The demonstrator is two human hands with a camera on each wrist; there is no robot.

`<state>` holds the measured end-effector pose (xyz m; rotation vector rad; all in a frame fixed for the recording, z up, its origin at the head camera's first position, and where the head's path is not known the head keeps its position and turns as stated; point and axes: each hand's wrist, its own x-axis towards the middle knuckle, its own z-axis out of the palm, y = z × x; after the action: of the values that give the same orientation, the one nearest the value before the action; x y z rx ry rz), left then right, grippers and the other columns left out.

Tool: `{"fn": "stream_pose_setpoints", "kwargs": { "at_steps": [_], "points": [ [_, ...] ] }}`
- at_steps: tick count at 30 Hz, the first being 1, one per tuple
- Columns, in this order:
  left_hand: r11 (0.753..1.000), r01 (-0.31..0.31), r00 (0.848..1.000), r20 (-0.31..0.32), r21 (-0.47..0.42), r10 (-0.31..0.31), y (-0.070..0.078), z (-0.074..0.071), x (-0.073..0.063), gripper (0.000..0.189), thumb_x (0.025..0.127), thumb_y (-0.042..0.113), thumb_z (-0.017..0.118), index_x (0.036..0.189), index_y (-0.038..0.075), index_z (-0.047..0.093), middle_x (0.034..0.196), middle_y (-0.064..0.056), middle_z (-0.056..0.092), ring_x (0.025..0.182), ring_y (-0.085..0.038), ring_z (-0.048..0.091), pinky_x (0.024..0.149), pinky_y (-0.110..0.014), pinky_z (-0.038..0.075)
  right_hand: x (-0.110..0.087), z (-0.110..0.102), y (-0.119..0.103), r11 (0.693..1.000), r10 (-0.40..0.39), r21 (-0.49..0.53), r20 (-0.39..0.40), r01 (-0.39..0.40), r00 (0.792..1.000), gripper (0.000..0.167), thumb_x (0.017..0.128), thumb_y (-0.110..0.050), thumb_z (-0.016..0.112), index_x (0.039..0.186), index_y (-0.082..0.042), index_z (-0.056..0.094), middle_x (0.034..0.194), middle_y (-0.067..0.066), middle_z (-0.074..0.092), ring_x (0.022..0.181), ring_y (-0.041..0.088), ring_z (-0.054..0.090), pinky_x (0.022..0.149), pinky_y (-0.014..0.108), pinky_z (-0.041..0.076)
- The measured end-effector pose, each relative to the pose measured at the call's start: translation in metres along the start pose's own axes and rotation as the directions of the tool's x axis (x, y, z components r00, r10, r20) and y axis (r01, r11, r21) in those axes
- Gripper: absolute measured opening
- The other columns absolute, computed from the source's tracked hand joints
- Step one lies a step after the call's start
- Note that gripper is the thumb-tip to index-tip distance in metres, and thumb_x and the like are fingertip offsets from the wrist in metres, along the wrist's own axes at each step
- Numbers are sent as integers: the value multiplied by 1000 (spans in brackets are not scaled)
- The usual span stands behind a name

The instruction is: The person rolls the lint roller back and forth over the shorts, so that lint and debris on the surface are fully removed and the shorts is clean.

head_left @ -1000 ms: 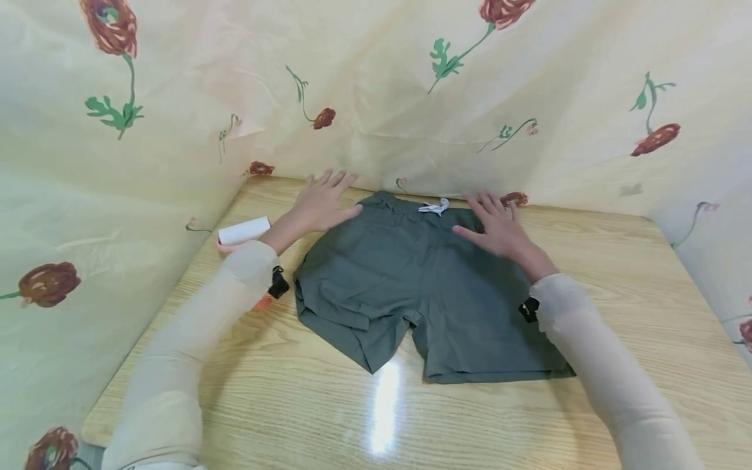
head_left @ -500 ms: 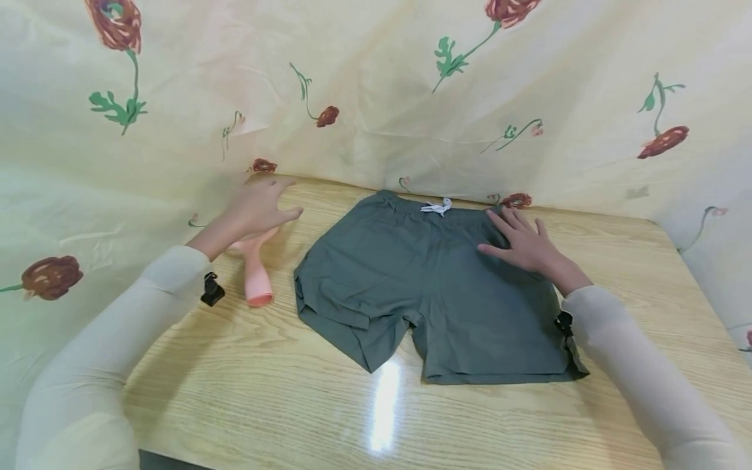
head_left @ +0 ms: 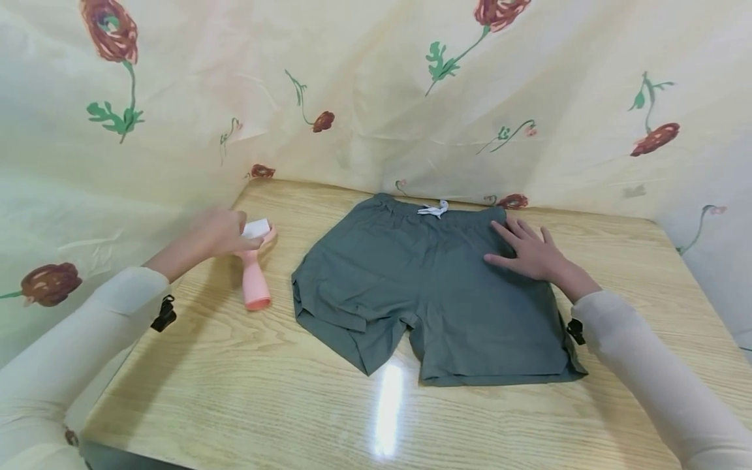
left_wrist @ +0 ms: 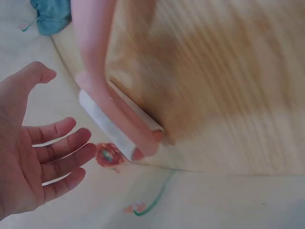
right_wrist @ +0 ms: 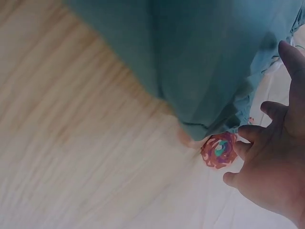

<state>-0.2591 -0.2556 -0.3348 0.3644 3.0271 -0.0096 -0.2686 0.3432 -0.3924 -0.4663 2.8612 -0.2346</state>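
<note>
Dark grey-green shorts point(head_left: 382, 267) lie spread on the table, waistband toward the back, with a white drawstring point(head_left: 433, 209) at its middle. Over the waistband's right end is my right hand point(head_left: 531, 256), its fingers spread; the right wrist view shows these fingers beside the cloth's edge, gripping nothing. To the left of the shorts lies a lint roller with a pink handle point(head_left: 255, 287) and a white roll point(head_left: 256, 228). My left hand point(head_left: 219, 234) hovers beside the roll, partly covering it in the head view. In the left wrist view its loosely bent fingers point(left_wrist: 66, 143) are apart from the roller.
The wood-grain table point(head_left: 294, 418) carries a bright light reflection near its front. A cream flowered cloth point(head_left: 376, 85) hangs along the back and both sides, close against the table's edges.
My left hand has left the waistband's left side and moved left to the lint roller. My right hand has shifted slightly right and toward me. The shorts lie nearly as before.
</note>
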Motion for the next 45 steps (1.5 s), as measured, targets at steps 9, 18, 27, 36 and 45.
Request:
{"fn": "stream_pose_setpoints", "kwargs": {
  "at_steps": [9,18,27,36,45],
  "points": [
    [997,10,998,65,-74,-5,-17,10,-20,55,83,63,70,61,13,60,59,0,56,58,-17,48,54,-29,34,-3,2,4,1000,10,5,13,-10,1000,96,98,-64,51,165,-11,9,167,32,7,152,55,3,113,76,-4],
    [994,-1,998,70,-113,9,-20,24,-19,77,82,74,65,127,13,73,106,-15,76,85,-27,63,78,-47,40,-3,1,2,1000,14,23,25,-15,1000,96,98,-64,52,165,-10,8,166,34,6,152,55,2,113,76,-5],
    [965,-19,999,36,-262,29,-14,38,-6,94,84,75,64,146,5,55,147,-22,56,125,-41,60,95,-56,50,1,3,0,1000,16,25,37,-16,999,96,98,-65,51,165,-11,9,167,33,3,152,54,2,113,76,-5],
    [948,52,999,14,-315,-50,8,48,21,94,82,78,62,144,8,54,128,-20,66,110,-36,63,82,-47,49,4,4,-2,1000,21,17,54,-22,998,95,98,-65,50,165,-11,11,166,35,5,153,53,3,114,76,-3],
    [891,101,994,11,-443,-107,26,56,43,69,86,72,62,109,8,55,88,-10,57,75,-24,53,59,-33,37,5,6,-3,1000,16,23,61,-18,998,94,99,-64,50,165,-10,10,166,35,3,153,53,2,114,76,-3]
  ]
}}
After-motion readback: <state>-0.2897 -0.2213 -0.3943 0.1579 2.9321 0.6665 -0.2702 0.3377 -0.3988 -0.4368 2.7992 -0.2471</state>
